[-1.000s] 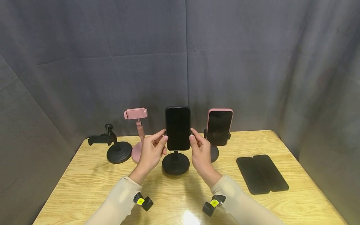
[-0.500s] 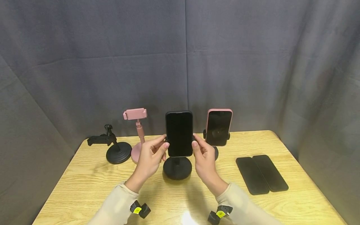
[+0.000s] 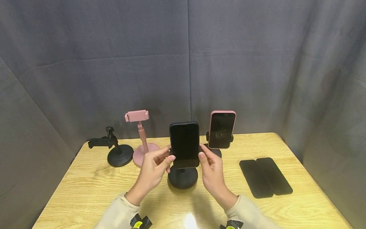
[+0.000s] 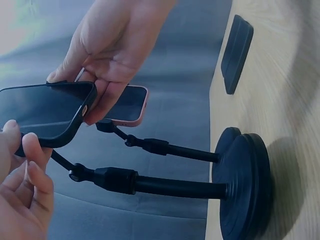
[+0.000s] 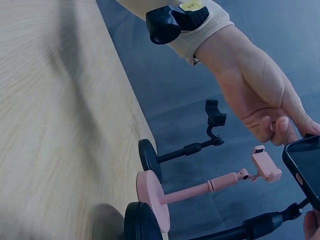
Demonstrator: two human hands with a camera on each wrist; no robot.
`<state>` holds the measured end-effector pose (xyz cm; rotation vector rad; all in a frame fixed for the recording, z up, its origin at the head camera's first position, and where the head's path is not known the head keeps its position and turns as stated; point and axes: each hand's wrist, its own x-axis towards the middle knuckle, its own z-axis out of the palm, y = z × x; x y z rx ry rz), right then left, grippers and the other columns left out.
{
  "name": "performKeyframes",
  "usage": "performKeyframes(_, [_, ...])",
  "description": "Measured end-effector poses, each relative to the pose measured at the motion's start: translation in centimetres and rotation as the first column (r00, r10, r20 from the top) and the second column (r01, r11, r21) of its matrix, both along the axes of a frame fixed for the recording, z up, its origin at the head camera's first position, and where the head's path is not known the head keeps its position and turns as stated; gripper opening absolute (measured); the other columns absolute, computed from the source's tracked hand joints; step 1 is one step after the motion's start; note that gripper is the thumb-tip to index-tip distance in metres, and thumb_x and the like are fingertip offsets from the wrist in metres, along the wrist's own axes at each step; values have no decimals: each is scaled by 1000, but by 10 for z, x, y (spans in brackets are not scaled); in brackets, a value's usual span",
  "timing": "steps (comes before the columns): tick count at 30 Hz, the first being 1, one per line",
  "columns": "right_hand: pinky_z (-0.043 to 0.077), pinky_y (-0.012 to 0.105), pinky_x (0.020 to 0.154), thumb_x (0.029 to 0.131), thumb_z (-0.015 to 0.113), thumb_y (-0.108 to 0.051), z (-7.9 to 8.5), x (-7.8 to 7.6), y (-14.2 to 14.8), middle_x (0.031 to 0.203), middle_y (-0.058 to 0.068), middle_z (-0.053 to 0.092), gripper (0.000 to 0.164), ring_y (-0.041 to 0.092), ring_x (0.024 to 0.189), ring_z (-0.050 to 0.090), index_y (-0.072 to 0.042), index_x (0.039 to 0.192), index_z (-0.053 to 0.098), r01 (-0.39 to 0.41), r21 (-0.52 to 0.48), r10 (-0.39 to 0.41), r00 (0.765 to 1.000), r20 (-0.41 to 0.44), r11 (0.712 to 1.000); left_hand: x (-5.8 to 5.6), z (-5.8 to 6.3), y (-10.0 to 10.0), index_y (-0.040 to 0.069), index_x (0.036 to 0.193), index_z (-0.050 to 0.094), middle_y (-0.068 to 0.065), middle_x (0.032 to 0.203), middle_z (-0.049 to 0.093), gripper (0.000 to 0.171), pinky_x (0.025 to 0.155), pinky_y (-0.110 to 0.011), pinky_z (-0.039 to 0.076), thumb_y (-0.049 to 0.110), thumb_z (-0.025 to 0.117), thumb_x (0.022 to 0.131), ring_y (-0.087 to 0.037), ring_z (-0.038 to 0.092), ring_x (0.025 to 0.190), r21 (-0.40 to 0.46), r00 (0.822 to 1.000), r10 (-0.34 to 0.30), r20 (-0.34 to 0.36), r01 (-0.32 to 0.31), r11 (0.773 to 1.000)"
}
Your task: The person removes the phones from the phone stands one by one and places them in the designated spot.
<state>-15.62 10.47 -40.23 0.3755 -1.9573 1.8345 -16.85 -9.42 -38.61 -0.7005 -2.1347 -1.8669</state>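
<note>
The left hand (image 3: 151, 168) and right hand (image 3: 213, 171) pinch the black phone (image 3: 184, 143) by its sides, fingers curled — it sits on a black stand (image 3: 183, 180), midway between the side edges of the table (image 3: 85, 197). Apparently its tilt is being set; next calls for an even release.

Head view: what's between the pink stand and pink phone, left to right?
The black phone on its black stand, with the left hand and right hand at its sides. Shows in the head view, nearer the camera.
</note>
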Motion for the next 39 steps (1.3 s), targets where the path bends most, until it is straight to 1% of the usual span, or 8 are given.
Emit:
performKeyframes(8, [41, 7, 103, 103, 51, 1, -9, 8, 5, 141, 34, 52, 36, -12, 122, 52, 19, 134, 52, 0, 38, 0, 1000, -11, 999, 5, -7, 0, -13, 129, 61, -26, 87, 73, 40, 51, -25, 51, 7, 69, 94, -6, 55, 51, -19, 999, -46, -25, 46, 999])
performKeyframes(12, [42, 6, 95, 101, 52, 3, -13, 11, 7, 119, 40, 61, 35, -10, 101, 55, 21, 132, 52, 7, 46, -5, 999, -46, 999, 7, -10, 0, -12, 128, 62, -26, 86, 72, 39, 50, -24, 50, 7, 69, 94, -7, 54, 51, -15, 998, -59, -27, 59, 998])
performKeyframes(15, [42, 6, 96, 101, 52, 4, -15, 13, 8, 117, 42, 61, 35, -10, 104, 57, 22, 131, 52, -4, 45, 7, 998, -67, 999, 10, -11, 0, -13, 127, 62, -27, 86, 72, 39, 50, -23, 49, 6, 70, 94, -8, 54, 50, -12, 998, -60, -30, 59, 998])
performKeyframes(19, [41, 7, 103, 100, 51, 6, -17, 15, 10, 134, 40, 53, 34, -10, 124, 51, 24, 129, 52, -23, 44, 27, 996, -88, 999, 12, -13, 1, -14, 127, 62, -27, 88, 73, 40, 49, -22, 49, 7, 70, 94, -4, 54, 51, -12, 997, -61, -38, 61, 998])
performKeyframes(27, [44, 8, 101, 98, 54, 9, -25, 16, 13, 131, 30, 56, 32, -9, 122, 54, 25, 126, 53, -10, 37, 13, 996, -92, 999, 15, -19, 1, -16, 125, 62, -29, 95, 74, 39, 47, -21, 48, 4, 70, 93, -1, 54, 51, -45, 997, -52, -60, 49, 998])
performKeyframes(30, [45, 9, 101, 97, 53, 11, -28, 14, 14, 131, 15, 61, 32, -9, 121, 56, 26, 125, 53, -18, 27, 21, 994, -107, 999, 16, -20, 1, -17, 124, 62, -29, 96, 75, 39, 47, -20, 47, 2, 71, 92, -7, 56, 49, -61, 998, -36, -60, 33, 998])
performKeyframes(35, [45, 9, 101, 97, 52, 12, -31, 13, 15, 129, -22, 60, 33, -8, 121, 56, 28, 126, 51, -52, 2, 52, 992, -114, 999, 15, -23, 1, -17, 125, 62, -30, 98, 74, 39, 46, -20, 46, 0, 71, 91, -9, 56, 49, -59, 998, -41, -37, 38, 998])
performKeyframes(39, [47, 10, 100, 98, 50, 12, -35, 13, 16, 129, -24, 62, 34, -6, 121, 58, 28, 128, 49, -103, -13, 101, 987, -124, 995, 14, -24, 1, -14, 124, 64, -29, 99, 74, 38, 46, -21, 47, 2, 71, 91, -5, 56, 50, -60, 997, -65, -33, 63, 996])
